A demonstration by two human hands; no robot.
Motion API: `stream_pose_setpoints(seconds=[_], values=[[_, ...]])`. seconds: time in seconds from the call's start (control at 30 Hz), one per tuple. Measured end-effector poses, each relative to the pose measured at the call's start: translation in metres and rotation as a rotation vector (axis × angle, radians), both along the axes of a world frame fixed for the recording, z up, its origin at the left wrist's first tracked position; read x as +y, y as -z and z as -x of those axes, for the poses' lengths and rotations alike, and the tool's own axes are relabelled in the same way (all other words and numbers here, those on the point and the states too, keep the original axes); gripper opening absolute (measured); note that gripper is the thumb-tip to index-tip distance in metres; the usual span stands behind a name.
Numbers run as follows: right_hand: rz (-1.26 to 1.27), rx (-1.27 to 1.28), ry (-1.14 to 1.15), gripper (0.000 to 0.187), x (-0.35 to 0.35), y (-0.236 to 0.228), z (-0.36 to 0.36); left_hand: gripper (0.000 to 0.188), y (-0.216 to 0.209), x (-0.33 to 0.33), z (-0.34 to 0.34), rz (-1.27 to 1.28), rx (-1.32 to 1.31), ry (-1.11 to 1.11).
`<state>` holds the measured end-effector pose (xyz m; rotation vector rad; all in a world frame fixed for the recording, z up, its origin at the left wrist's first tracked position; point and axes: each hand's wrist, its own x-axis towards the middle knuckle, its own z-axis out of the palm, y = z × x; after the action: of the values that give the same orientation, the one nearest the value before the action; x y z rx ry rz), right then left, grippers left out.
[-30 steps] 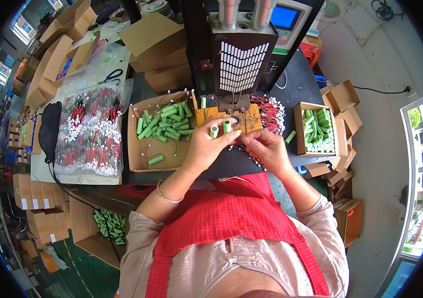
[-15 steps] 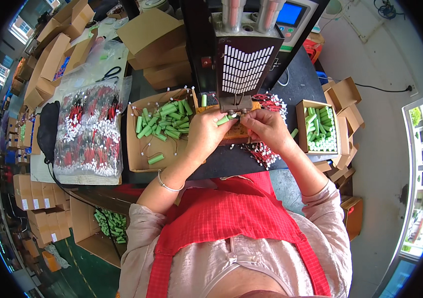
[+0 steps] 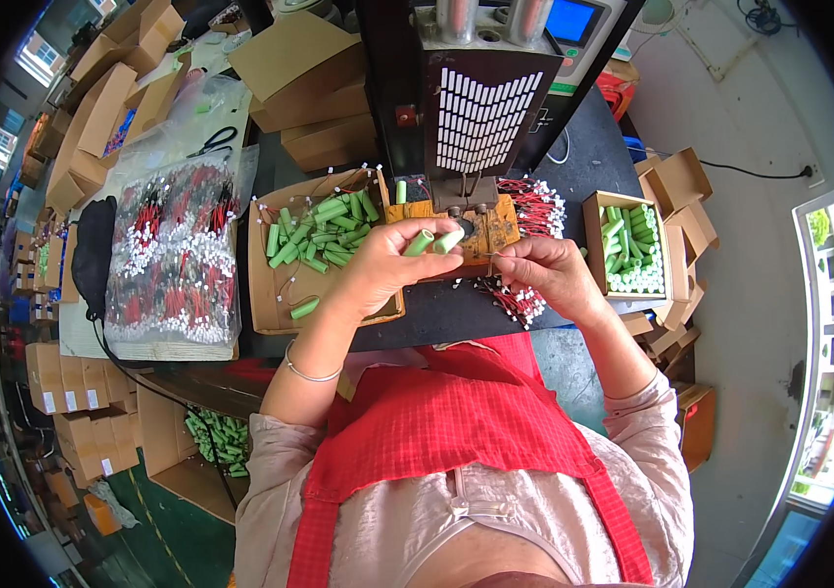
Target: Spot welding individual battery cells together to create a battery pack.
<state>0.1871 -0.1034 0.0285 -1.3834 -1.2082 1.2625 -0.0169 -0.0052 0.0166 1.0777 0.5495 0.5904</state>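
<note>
My left hand (image 3: 376, 272) is closed around two green battery cells, one (image 3: 419, 243) nearer the palm and a pale-ended one (image 3: 448, 241) at the fingertips. Facing it, my right hand (image 3: 552, 278) pinches something thin, probably a wire lead, that I cannot fully make out. Both hands are just in front of the welding machine's electrode head (image 3: 464, 194), apart from it. Below that head lies a worn orange block (image 3: 500, 223). A single green cell (image 3: 401, 192) stands upright beside the block.
At left, a cardboard box (image 3: 265, 304) holds loose green cells, some with wires. A bag of red-and-black wire leads (image 3: 172, 260) lies beyond it. More leads (image 3: 539, 211) are heaped right of the block. A box of packed cells (image 3: 667, 284) stands farther right.
Both hands have drawn back from under the electrode head toward me and moved slightly apart. Two cells now show in my left hand, and the orange block is more exposed.
</note>
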Motion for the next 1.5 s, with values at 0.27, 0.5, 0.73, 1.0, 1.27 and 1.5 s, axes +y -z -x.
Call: stream_pose_setpoints(seconds=[0.27,0.5,0.73,1.0,1.27,1.5], values=[[0.077,-0.029,0.089,0.022,0.023,0.002,0.014,0.021,0.016,0.002,-0.015,-0.623,0.329,-0.192],[0.155,0.028,0.089,0.024,0.034,0.002,0.012,0.023,0.014,0.003,-0.022,-0.78,0.326,-0.26],[0.143,0.006,0.11,0.024,0.035,0.005,0.011,0.019,0.01,0.001,-0.025,-0.765,0.297,-0.278],[-0.045,-0.169,0.311,0.023,0.021,0.006,-0.034,0.022,0.014,0.018,0.012,-0.602,0.406,-0.363],[0.032,-0.715,0.046,0.016,-0.014,0.048,-0.062,0.025,0.021,0.032,0.067,-0.682,0.571,-0.508],[-0.003,-0.758,0.036,0.014,-0.012,0.054,-0.067,0.027,0.015,0.014,0.046,-0.582,0.404,-0.265]])
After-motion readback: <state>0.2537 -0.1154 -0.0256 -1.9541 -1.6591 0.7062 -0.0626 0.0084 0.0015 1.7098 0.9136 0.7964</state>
